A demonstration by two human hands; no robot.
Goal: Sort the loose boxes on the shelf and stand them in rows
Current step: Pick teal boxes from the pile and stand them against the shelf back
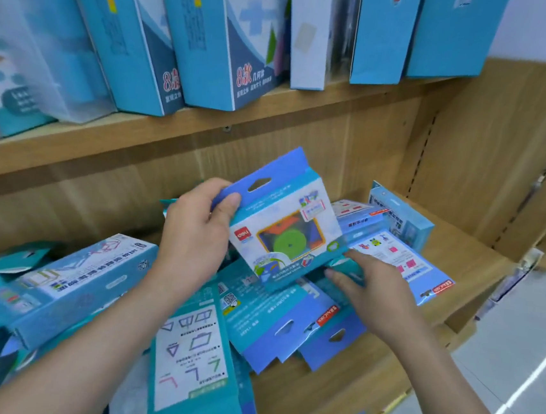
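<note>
One small box (283, 228), with a green disc showing in its window and a hang tab at the top, is lifted clear of the pile and held tilted above the lower shelf (331, 379). The left hand (196, 229) grips it at the upper left corner, thumb on the front by the tab. The right hand (377, 287) reaches its fingers to the box's lower right corner, though whether they pinch it or only steady it I cannot tell. Under both hands the loose boxes (281, 317) lie flat and overlapping, with a long box (85, 275) on its side to the left, and one box (401, 215) stands upright at the back right. On the upper shelf (171, 137) boxes already stand side by side. The step in hand looks like picking one box out for sorting. Next it probably needs bare shelf to stand on, likely beside the upright box.
</note>
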